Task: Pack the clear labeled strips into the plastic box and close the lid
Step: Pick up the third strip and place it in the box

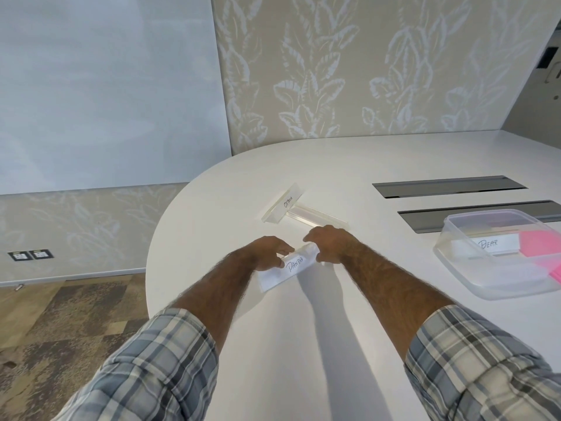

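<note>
Left hand (268,250), right hand (329,243) both pinching PANDA strip (288,266) ends

Both forearms are bare and hairy from the wrist up to the cuffs. The left sleeve (145,369) is a plaid shirt sleeve in grey-blue, cream and dark grey checks, rolled or pushed up to below the elbow, its edge making a soft folded band. The right sleeve (476,360) has the same plaid, with thin dark lines crossing wider pale and blue-grey bars, and is turned back the same way. The left hand (268,250) and right hand (331,243) are bare, with no rings, watch or gloves visible.
</note>
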`<state>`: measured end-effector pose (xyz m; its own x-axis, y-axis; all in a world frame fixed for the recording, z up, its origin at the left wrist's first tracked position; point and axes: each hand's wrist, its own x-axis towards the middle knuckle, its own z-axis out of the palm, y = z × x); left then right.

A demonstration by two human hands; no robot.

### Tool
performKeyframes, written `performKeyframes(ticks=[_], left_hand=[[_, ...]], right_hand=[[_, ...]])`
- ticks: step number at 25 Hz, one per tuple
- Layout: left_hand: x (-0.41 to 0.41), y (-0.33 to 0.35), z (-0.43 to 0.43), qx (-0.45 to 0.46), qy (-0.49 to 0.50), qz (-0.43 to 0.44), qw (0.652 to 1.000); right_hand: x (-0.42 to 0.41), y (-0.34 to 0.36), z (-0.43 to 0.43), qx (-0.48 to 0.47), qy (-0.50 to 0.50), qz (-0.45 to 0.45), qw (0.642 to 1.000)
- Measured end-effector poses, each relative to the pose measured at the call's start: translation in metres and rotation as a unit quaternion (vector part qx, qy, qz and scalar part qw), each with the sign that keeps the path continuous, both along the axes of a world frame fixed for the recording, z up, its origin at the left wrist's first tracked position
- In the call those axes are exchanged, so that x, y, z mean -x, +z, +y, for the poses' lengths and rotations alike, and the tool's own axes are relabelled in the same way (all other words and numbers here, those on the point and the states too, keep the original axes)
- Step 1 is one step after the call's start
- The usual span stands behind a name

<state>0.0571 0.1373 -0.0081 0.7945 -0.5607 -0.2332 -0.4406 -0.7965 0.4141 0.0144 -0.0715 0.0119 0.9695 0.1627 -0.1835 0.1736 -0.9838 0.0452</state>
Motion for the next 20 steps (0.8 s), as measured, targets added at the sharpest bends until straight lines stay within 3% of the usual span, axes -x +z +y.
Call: performKeyframes(ticks=[7, 20], left_hand=[[0.005, 0.006, 0.018, -0.093, 0.050, -0.053, 0.993], [0.028, -0.001, -0.029, -0.065, 0.027, -0.073, 0.995]], right_hand=[[0.007, 0.000, -0.004, 0.010, -0.004, -0.009, 1.000], [0.030, -0.009, -0.029, 0.028, -0.008, -0.008, 1.000]])
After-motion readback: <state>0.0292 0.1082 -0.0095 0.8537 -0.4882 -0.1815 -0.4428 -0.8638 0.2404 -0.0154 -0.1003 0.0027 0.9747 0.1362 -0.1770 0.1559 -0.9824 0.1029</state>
